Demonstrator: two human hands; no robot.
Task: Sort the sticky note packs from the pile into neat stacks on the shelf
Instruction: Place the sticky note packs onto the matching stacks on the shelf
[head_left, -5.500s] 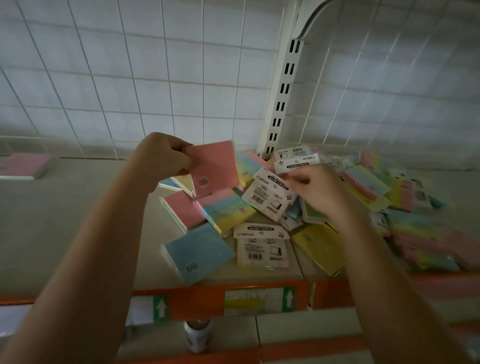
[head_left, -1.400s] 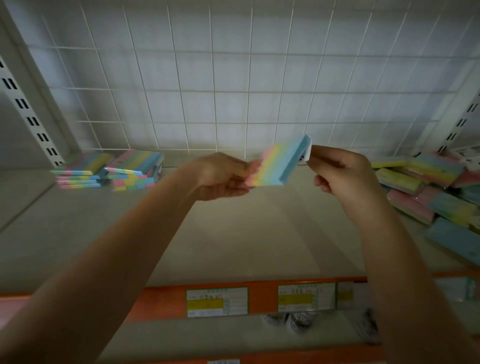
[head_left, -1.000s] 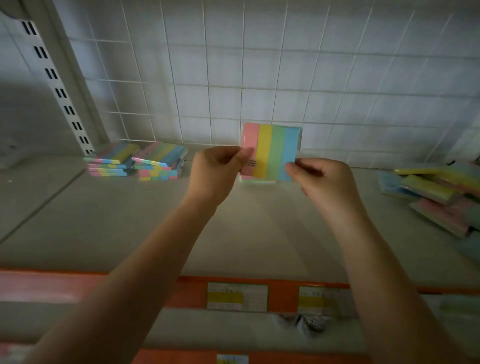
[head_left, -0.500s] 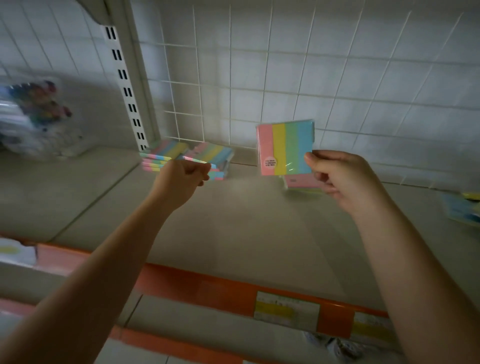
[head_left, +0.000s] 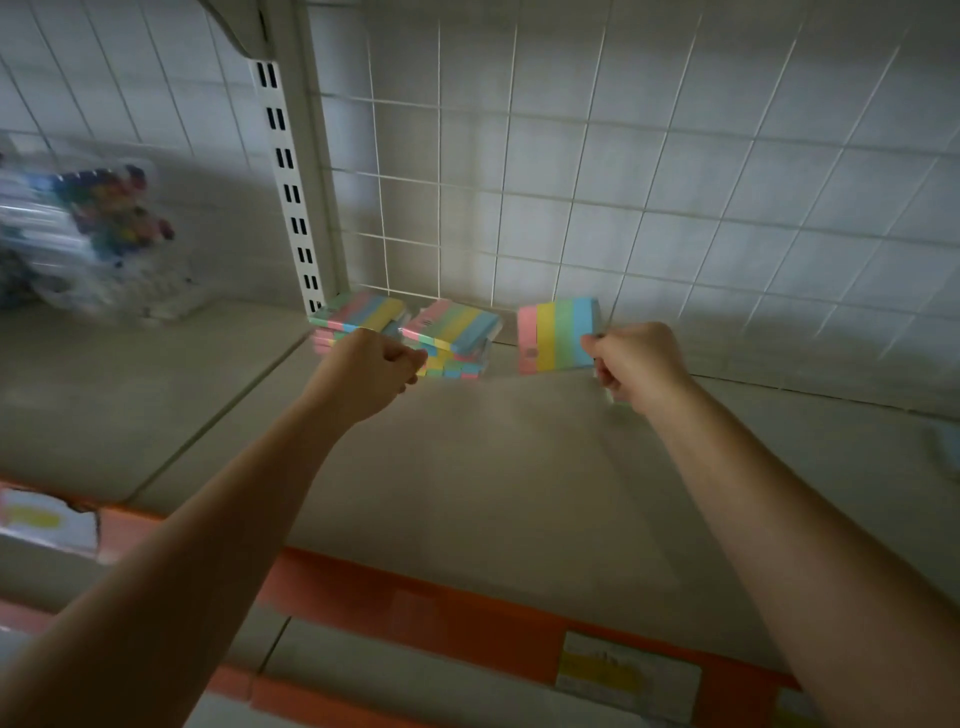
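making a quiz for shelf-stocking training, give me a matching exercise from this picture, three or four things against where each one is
Things:
1. striped pack
2. left stack
3. pen bags
4. price label

Places:
a. beside the slotted upright
b. on the orange shelf edge
c. pinched in the right hand
d. far left, next bay

Pairs: 1-c, 2-a, 3-d, 4-b

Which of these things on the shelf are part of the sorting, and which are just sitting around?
Part of the job:
rainbow pack held in right hand
two stacks by the upright
left hand at the stacks

Just there:
bagged pens
price labels
wire grid
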